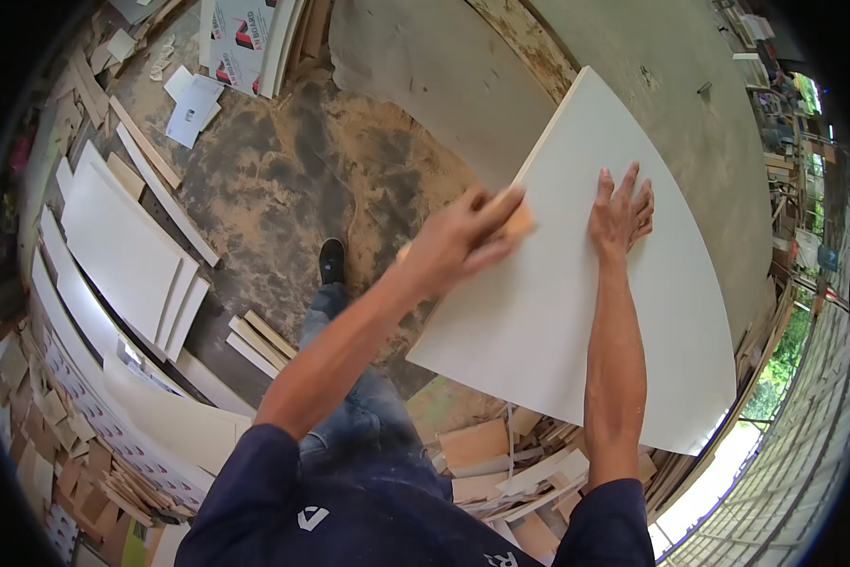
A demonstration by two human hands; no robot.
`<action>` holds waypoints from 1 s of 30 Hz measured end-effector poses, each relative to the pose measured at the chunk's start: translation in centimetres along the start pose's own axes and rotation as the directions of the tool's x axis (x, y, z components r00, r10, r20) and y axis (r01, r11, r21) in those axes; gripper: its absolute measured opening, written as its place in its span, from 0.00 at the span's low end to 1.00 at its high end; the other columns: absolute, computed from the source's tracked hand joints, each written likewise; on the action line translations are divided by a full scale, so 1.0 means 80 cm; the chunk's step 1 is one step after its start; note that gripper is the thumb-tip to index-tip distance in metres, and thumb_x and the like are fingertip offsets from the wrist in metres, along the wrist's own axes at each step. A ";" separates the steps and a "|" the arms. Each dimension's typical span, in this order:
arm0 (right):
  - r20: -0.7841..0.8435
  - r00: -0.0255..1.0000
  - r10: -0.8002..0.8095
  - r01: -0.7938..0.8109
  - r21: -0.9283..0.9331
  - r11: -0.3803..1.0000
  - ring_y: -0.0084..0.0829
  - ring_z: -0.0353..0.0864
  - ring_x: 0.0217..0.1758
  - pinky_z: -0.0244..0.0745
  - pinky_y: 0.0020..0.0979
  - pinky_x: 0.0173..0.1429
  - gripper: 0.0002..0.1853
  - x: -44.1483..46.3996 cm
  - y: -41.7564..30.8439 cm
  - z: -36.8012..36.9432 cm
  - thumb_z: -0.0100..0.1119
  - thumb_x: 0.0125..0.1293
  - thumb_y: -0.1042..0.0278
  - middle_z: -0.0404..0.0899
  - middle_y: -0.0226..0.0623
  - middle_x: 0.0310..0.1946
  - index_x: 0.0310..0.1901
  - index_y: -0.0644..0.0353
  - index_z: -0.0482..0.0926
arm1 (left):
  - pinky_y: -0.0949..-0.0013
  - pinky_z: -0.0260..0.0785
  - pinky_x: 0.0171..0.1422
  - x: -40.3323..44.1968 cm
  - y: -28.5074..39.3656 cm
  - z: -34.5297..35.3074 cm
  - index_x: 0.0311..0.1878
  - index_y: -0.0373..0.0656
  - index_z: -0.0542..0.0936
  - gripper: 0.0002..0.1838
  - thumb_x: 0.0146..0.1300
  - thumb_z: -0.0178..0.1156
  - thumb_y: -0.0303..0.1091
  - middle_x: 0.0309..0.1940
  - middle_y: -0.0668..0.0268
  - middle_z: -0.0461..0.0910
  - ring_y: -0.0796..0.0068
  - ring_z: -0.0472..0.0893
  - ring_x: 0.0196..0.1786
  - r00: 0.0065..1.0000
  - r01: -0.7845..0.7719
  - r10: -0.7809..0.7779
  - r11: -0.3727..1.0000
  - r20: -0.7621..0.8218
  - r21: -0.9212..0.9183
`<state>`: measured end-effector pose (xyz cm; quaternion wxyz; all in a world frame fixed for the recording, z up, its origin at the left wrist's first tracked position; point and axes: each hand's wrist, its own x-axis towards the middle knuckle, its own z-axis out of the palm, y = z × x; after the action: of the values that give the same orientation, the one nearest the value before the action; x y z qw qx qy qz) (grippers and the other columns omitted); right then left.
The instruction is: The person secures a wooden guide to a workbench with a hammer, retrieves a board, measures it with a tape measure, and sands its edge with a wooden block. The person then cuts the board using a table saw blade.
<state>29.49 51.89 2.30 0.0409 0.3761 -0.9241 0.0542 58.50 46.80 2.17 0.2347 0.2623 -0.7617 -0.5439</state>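
A large white board (557, 312) lies in front of me, its pale raw edge facing left. My left hand (467, 238) is closed around a small orange-tan block (519, 221) at that left edge. The hand and block are smeared by motion, so I cannot tell whether the block is wood or wrapped in sandpaper. Flat on the board's white face rests my right hand (621, 210), fingers spread and holding nothing. What carries the board is mostly hidden beneath it.
White panels (122, 250) and strips are stacked at the left. Printed boards (240, 42) stand at the upper left, near a white paper (194, 110) on the dusty floor (292, 151). Wood offcuts (481, 446) lie behind the board's near edge. My shoe (331, 261) is on the floor.
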 end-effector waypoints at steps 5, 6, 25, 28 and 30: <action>0.043 0.999 0.013 -0.014 0.026 1.000 0.46 0.36 0.85 0.29 0.55 0.82 0.42 0.003 0.003 -0.002 0.37 0.75 0.30 0.47 0.54 0.81 0.82 0.49 0.52 | 0.55 0.73 0.52 -0.073 0.001 0.002 0.79 0.51 0.65 0.37 0.68 0.62 0.43 0.48 0.51 0.73 0.52 0.78 0.48 1.000 -0.024 0.024 0.998 -0.014 -0.054; 0.035 0.999 0.015 -0.015 0.016 1.000 0.46 0.36 0.85 0.29 0.55 0.82 0.43 0.003 0.004 0.000 0.37 0.75 0.30 0.47 0.54 0.81 0.82 0.49 0.52 | 0.56 0.73 0.52 -0.126 -0.001 0.001 0.78 0.51 0.66 0.37 0.67 0.62 0.43 0.49 0.50 0.73 0.52 0.78 0.48 1.000 -0.017 0.019 0.998 0.019 -0.060; 0.025 0.999 0.042 -0.042 0.007 0.999 0.49 0.39 0.84 0.33 0.58 0.81 0.42 0.019 0.016 0.006 0.34 0.74 0.27 0.46 0.51 0.82 0.82 0.42 0.50 | 0.58 0.70 0.51 -0.184 -0.009 0.008 0.79 0.48 0.65 0.37 0.69 0.64 0.46 0.47 0.53 0.72 0.53 0.76 0.46 0.999 0.042 -0.040 0.962 0.014 -0.269; 0.034 0.998 0.060 -0.061 0.000 0.998 0.49 0.38 0.85 0.32 0.59 0.81 0.42 0.021 0.012 0.004 0.33 0.74 0.27 0.46 0.51 0.82 0.82 0.42 0.50 | 0.58 0.70 0.51 -0.019 -0.019 0.010 0.78 0.47 0.65 0.36 0.70 0.63 0.46 0.45 0.54 0.71 0.54 0.76 0.45 0.999 -0.024 0.018 0.975 -0.028 -0.219; 0.030 0.998 0.060 -0.060 -0.014 0.998 0.49 0.39 0.85 0.32 0.59 0.81 0.43 0.023 0.011 0.004 0.33 0.74 0.26 0.46 0.51 0.82 0.82 0.42 0.50 | 0.61 0.68 0.51 0.044 -0.022 0.017 0.80 0.46 0.62 0.36 0.73 0.59 0.43 0.40 0.58 0.68 0.61 0.72 0.44 0.995 -0.080 0.055 0.935 -0.080 -0.346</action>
<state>27.58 51.22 2.16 0.0277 0.3488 -0.9358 0.0437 55.25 44.96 0.32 0.3222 0.2090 -0.6534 -0.6524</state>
